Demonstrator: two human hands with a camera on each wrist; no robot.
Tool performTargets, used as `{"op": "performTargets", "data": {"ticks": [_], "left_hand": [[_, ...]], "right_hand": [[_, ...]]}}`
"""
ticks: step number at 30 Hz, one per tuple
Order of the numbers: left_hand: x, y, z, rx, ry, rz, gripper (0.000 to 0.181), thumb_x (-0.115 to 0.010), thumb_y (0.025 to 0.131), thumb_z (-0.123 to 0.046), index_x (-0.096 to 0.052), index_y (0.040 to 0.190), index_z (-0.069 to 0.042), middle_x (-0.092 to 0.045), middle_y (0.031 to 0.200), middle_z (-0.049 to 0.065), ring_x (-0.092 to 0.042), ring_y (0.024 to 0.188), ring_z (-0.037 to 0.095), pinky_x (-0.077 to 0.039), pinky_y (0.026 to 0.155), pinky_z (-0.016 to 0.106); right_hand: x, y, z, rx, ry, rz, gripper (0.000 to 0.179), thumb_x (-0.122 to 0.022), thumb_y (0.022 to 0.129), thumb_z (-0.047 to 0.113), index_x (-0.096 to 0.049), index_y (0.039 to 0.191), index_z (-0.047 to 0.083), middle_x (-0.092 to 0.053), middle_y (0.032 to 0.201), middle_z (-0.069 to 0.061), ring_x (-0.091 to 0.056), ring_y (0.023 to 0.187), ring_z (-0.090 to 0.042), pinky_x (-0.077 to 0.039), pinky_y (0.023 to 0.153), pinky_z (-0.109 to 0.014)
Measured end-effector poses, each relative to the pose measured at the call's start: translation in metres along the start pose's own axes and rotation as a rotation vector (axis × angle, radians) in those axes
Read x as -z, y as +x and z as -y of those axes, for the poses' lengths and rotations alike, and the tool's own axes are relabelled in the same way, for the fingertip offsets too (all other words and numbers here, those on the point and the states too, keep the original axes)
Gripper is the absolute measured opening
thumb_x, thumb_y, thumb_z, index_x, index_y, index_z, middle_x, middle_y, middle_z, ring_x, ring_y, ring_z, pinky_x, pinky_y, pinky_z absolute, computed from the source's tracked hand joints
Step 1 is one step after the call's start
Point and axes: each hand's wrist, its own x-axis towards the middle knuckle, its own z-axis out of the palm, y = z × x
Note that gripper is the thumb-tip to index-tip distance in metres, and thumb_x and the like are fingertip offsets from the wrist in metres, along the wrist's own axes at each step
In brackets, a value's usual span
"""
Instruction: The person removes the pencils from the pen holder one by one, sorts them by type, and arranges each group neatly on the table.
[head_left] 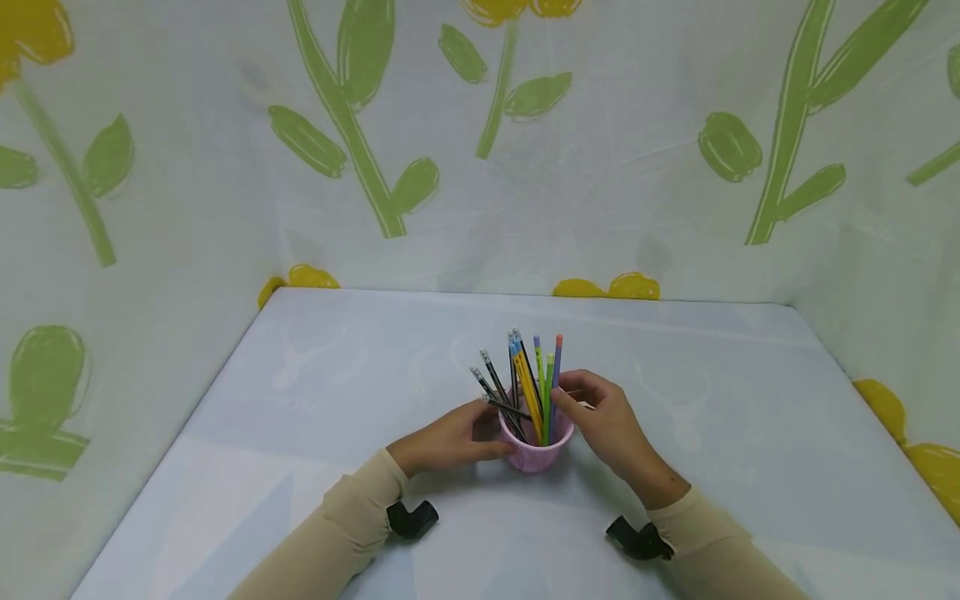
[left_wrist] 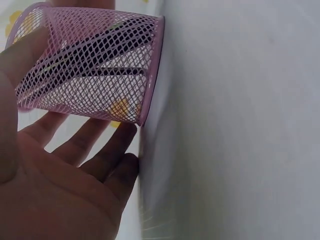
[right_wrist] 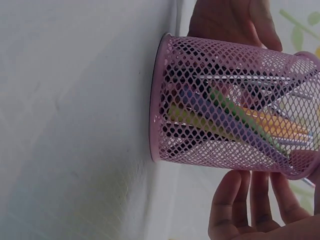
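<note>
A pink mesh pencil cup [head_left: 534, 458] stands upright on the table, holding several pencils [head_left: 531, 392], among them dark, yellow, green and blue ones. From the left, my left hand [head_left: 453, 433] holds the cup, thumb on its near side and fingers around the far side. In the left wrist view the fingertips [left_wrist: 125, 130] meet the mesh close to the base. My right hand [head_left: 606, 421] grips the cup's right side near the rim, its thumb beside the blue pencil [head_left: 556, 383]. Through the mesh [right_wrist: 230, 110] in the right wrist view, the pencils lean across each other.
A pale patterned cloth covers the table [head_left: 360, 358]. Behind and beside it hang white walls [head_left: 600, 208] printed with green leaves and yellow flowers. Dark wrist cameras [head_left: 412, 521] sit at both cuffs.
</note>
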Motion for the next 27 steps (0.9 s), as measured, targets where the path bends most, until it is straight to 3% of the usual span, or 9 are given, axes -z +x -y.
{"op": "performTargets", "data": {"ticks": [8,20,27], "left_hand": [[0.001,0.0,0.01,-0.012,-0.063,0.031,0.06,-0.065,0.097,-0.038,-0.046,0.148,-0.013,-0.051,0.15,0.004,-0.042,0.144,0.022,-0.03,0.122,0.044],[0.002,0.001,0.019,-0.002,-0.11,0.037,0.058,-0.061,0.098,-0.043,-0.048,0.145,-0.012,-0.053,0.148,0.006,-0.044,0.143,0.023,-0.032,0.121,0.045],[0.002,0.0,0.018,-0.006,-0.113,0.028,0.061,-0.06,0.098,-0.046,-0.047,0.146,-0.01,-0.052,0.149,0.007,-0.044,0.143,0.024,-0.032,0.121,0.045]], "right_hand": [[0.0,-0.004,0.003,0.032,-0.023,-0.038,0.026,-0.066,0.098,0.029,-0.068,0.118,0.011,-0.068,0.117,-0.006,-0.062,0.11,-0.022,-0.05,0.101,-0.046],[0.005,-0.002,0.003,0.115,-0.083,-0.035,0.022,-0.068,0.096,0.024,-0.068,0.112,0.009,-0.069,0.11,-0.007,-0.063,0.106,-0.02,-0.053,0.086,-0.02],[0.01,-0.003,0.005,0.176,-0.068,-0.044,0.022,-0.069,0.096,0.024,-0.068,0.111,0.008,-0.068,0.109,-0.007,-0.063,0.104,-0.02,-0.053,0.084,-0.016]]}}
